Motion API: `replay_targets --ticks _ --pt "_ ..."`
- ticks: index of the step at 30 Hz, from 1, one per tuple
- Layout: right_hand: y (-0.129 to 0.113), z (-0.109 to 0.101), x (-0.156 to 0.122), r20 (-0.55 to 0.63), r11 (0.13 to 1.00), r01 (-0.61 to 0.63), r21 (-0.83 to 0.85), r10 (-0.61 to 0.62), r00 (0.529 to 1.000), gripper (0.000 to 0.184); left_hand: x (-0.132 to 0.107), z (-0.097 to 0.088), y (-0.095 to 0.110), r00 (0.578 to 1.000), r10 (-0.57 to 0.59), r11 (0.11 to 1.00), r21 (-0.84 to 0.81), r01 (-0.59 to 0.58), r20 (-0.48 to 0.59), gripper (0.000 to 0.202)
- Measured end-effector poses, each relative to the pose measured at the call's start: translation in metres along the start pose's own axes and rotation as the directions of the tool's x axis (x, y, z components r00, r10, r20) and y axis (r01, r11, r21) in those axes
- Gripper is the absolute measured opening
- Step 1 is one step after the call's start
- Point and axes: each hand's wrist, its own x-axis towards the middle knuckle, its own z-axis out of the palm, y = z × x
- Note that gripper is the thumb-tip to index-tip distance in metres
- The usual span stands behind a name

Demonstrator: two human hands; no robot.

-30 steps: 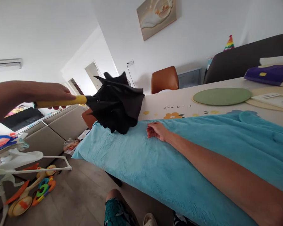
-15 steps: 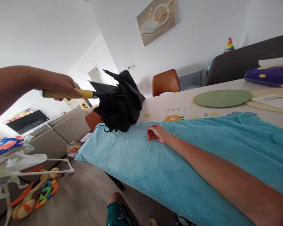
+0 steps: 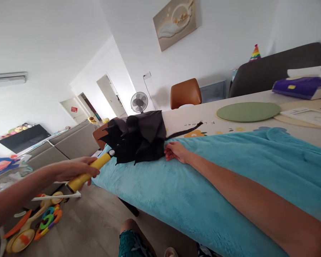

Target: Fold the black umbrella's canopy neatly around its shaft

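Umbrella handle point(image 3: 103, 161) sat wrapped in my left hand point(image 3: 75, 167), fingers closed around it, butt end tipped down toward me; half a second earlier I had held it higher and nearly level. Just right of that grip, the black canopy point(image 3: 146, 135) had dropped low over the turquoise blanket point(image 3: 149, 192), folds loose, and the fan point(image 3: 139, 102) beyond it had come into view. I judged this put the fabric within easier reach of both hands. A dark strip point(image 3: 184, 133), probably the tie strap, now trailed out past my right hand point(image 3: 176, 151). Those fingers stayed curled on the blanket beside the canopy's edge; I couldn't tell whether they pinched it.
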Motion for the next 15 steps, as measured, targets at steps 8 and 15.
replay_targets --ticks 8,15 --pt "0.001 0.001 0.003 -0.007 1.0 -0.008 -0.029 0.007 1.0 0.014 0.048 0.083 -0.052 0.991 0.05 0.994 0.1 -0.038 -0.124 0.033" --pt "-0.004 0.002 0.001 -0.04 0.999 -0.013 0.029 0.014 0.999 0.013 0.016 0.096 -0.031 0.974 0.107 0.748 -0.661 0.055 0.202 0.03"
